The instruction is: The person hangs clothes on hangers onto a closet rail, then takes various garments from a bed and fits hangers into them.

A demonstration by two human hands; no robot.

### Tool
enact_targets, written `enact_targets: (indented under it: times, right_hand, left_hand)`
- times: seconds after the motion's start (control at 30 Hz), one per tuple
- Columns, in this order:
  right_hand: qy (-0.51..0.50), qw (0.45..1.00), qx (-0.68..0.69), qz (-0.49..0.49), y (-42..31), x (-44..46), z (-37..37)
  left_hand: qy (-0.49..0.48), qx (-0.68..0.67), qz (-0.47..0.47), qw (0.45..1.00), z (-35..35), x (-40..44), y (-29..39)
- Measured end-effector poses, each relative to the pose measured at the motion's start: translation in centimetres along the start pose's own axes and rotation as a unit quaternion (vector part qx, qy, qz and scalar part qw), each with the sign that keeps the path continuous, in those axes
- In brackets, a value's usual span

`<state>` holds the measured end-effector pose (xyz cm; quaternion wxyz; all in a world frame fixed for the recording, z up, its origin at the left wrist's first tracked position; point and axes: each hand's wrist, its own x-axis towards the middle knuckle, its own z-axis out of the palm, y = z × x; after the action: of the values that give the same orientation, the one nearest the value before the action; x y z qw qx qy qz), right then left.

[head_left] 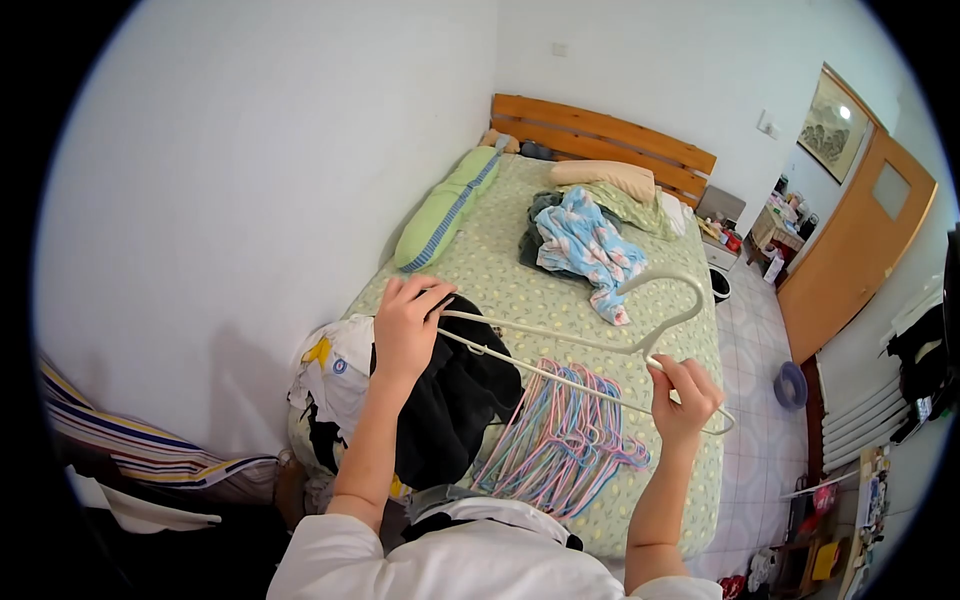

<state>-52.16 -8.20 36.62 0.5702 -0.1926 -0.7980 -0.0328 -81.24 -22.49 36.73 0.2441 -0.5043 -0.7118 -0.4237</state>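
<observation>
A cream plastic clothes hanger (pixel 545 331) is held up in front of me between both hands, its hook pointing away and to the right. My left hand (pixel 405 325) is closed around the hanger's left end. My right hand (pixel 686 396) pinches the hanger's arm near its neck. A black garment (pixel 455 400) lies below and behind my left hand; some black cloth shows at those fingers, but whether they grip it I cannot tell. Under the hanger, a pile of pink, blue and white hangers (pixel 565 440) lies on the bed (pixel 670 450).
White clothing (pixel 345 365) lies at the bed's left edge. Farther up the bed are a blue floral garment (pixel 590 240), a long green pillow (pixel 450 210) and a beige pillow (pixel 605 178). A purple basin (pixel 790 386) stands on the tiled floor, near an open wooden door (pixel 850 250).
</observation>
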Motion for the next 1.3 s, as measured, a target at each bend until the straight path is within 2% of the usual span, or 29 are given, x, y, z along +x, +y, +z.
enact_targets:
  times: [0.13, 0.23, 0.37, 0.43, 0.57, 0.77, 0.93, 1.03, 1.07, 1.17, 1.2, 1.3]
  right_hand:
    - [-0.049, 0.997, 0.047, -0.033, -2.1, 0.0, 2.4]
    - [-0.062, 0.992, 0.107, 0.005, -2.8, -1.0, 4.9]
    - [-0.125, 0.957, 0.219, 0.146, -0.9, -2.9, 6.8]
    - [-0.128, 0.942, 0.259, 0.169, -0.6, -3.0, 7.9]
    - [-0.096, 0.927, 0.297, 0.209, -1.0, -3.8, 10.5]
    - [-0.095, 0.890, 0.344, 0.283, -1.6, -6.1, 10.3]
    - [-0.078, 0.944, 0.277, 0.158, -3.2, -3.9, 9.2]
    - [-0.076, 0.964, 0.232, 0.106, -4.5, -2.8, 8.8]
    - [-0.089, 0.958, 0.245, 0.119, -4.5, -3.7, 9.4]
    - [-0.047, 0.978, 0.188, 0.072, -5.9, -2.6, 10.2]
    - [-0.027, 0.991, 0.127, 0.029, -6.5, -2.4, 9.9]
    - [-0.008, 0.971, 0.230, -0.057, -6.5, -5.1, 10.5]
  left_hand:
    - [-0.011, -0.052, 0.025, 0.998, 0.3, -0.3, 2.0]
    - [-0.041, -0.056, 0.044, 0.997, 1.3, -0.9, 1.8]
    - [-0.050, -0.096, 0.031, 0.994, 0.7, -0.9, 1.8]
    - [-0.040, -0.100, 0.014, 0.994, 0.3, -0.5, 1.8]
    - [0.006, -0.098, 0.058, 0.993, 1.3, -0.1, 5.6]
    - [-0.044, -0.036, 0.140, 0.988, 1.7, -0.3, 6.1]
    - [-0.127, 0.013, 0.144, 0.981, 2.6, -1.1, 6.0]
    - [-0.128, -0.002, 0.155, 0.980, 2.9, -1.2, 6.8]
    - [-0.129, 0.003, 0.145, 0.981, 2.9, -1.1, 6.9]
    - [-0.143, 0.014, 0.112, 0.983, 4.5, -0.6, 5.1]
    - [-0.135, 0.018, 0.105, 0.985, 4.8, -0.5, 4.4]
    - [-0.118, 0.033, 0.017, 0.992, 3.7, 0.7, 2.7]
